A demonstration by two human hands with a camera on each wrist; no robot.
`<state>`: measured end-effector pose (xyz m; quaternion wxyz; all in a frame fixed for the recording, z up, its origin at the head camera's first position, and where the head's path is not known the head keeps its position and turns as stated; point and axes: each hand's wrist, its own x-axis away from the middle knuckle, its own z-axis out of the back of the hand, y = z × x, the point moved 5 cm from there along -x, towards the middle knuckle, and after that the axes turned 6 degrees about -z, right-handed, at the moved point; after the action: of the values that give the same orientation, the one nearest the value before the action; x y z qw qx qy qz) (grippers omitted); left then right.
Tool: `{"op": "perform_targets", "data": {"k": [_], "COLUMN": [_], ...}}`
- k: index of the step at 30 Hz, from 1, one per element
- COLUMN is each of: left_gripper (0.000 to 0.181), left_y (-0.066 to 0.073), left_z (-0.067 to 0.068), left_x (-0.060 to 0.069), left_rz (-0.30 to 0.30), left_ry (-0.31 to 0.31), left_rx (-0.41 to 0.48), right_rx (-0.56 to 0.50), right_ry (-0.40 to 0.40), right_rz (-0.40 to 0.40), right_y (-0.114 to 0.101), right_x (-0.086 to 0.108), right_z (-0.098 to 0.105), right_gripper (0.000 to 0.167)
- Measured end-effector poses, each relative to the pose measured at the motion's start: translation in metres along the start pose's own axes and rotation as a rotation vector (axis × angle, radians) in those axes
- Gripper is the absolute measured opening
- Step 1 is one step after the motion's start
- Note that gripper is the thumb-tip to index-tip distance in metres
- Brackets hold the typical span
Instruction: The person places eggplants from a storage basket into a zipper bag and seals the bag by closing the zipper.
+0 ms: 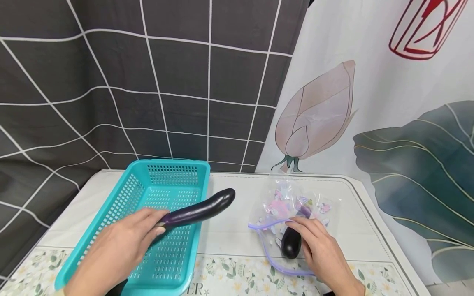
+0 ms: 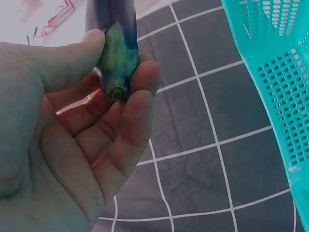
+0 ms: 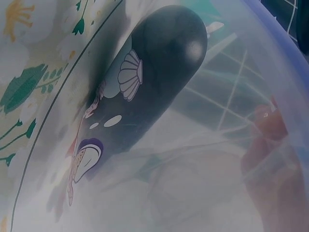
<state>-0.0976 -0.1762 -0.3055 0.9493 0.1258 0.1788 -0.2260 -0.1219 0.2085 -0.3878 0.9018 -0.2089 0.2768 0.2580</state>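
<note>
In the head view, the left hand (image 1: pixel 118 242), lower left of centre, pinches a long dark purple eggplant (image 1: pixel 201 210) by its stem end, thumb on one side and fingers on the other. The eggplant slants up toward the middle of the frame, its rounded end past the right rim of a turquoise basket (image 1: pixel 174 174) standing at left. The left-wrist view shows the green stem cap between thumb and curled fingers, near the top of the frame, with the basket's perforated side along the right edge.

At lower right of the head view, the right hand (image 1: pixel 324 248) grips the purple edge of a clear printed bag (image 1: pixel 277 209), fingertips bent over it; the thumb is mostly hidden. The bag's mouth gapes toward the bottom of the frame. A second eggplant (image 1: pixel 291 243) lies inside, its dark rounded end toward that mouth. In the right-wrist view it runs diagonally behind plastic printed with a shell, and a blurred finger shows through the film at right.

Basket and bag rest on a pale surface (image 1: pixel 229 238), flower-patterned along the bottom. A dark gridded cloth (image 1: pixel 233 123) fills the upper left.
</note>
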Motion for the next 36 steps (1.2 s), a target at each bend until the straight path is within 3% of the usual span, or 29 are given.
{"op": "perform_targets", "data": {"k": [2, 6, 8, 12, 15, 19, 23, 28, 36], "left_gripper": [0.035, 0.036, 0.036, 0.038, 0.036, 0.031, 0.027, 0.027, 0.038], "left_y": [0.005, 0.015, 0.02, 0.032, 0.038, 0.041, 0.047, 0.055, 0.06], "left_z": [-0.002, -0.005, -0.007, -0.013, -0.018, -0.023, -0.027, -0.035, -0.049], "left_x": [0.001, 0.003, 0.003, 0.003, 0.003, 0.005, 0.007, 0.008, 0.008], "left_rz": [-0.008, -0.044, -0.061, -0.148, -0.199, -0.208, -0.253, -0.304, -0.233], "left_ry": [0.004, 0.033, 0.038, 0.011, -0.018, -0.045, -0.04, -0.043, -0.254], "left_rx": [0.01, 0.023, 0.033, 0.002, 0.003, 0.054, 0.107, 0.188, 0.301], "right_rx": [0.001, -0.004, -0.007, -0.006, -0.002, 0.002, 0.001, 0.001, -0.002], "right_ry": [-0.008, 0.012, 0.025, 0.007, -0.013, 0.009, 0.037, 0.049, 0.048], "right_rz": [-0.007, 0.015, 0.03, 0.012, -0.007, 0.019, 0.045, 0.051, 0.052], "right_y": [0.0, 0.0, 0.0, 0.0, 0.0, 0.0, 0.0, 0.0, 0.0], "right_x": [0.0, 0.0, 0.0, 0.0, 0.001, 0.0, 0.0, 0.0, 0.0], "right_z": [0.0, 0.001, 0.001, 0.0, 0.0, 0.001, 0.001, 0.001, 0.002], "right_gripper": [0.051, 0.038, 0.045, 0.039, 0.05, 0.038, 0.058, 0.059, 0.057]}}
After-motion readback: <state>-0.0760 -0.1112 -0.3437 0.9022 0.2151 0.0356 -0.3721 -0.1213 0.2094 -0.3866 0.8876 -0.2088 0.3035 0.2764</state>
